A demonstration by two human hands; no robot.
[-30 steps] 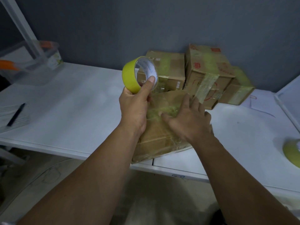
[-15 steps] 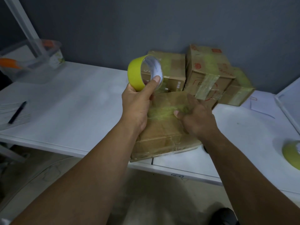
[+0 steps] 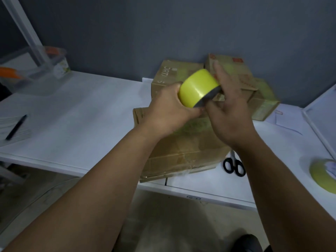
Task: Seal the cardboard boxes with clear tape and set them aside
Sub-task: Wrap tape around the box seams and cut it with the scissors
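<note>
1. Gripping the yellow roll of tape [image 3: 197,88], the left hand [image 3: 169,113] is curled round its near side; the right hand [image 3: 228,113] is laid against its far edge, fingers straight, apparently feeling for the tape end.
2. Beneath both hands, the creased brown cardboard box [image 3: 181,151] lies on the white table [image 3: 81,115], partly taped.
3. Three taped boxes [image 3: 261,99] are stacked behind; sealing here seems unfinished.
4. Half a second ago, the right hand was pressed on the box; the roll has since been turned.
</note>
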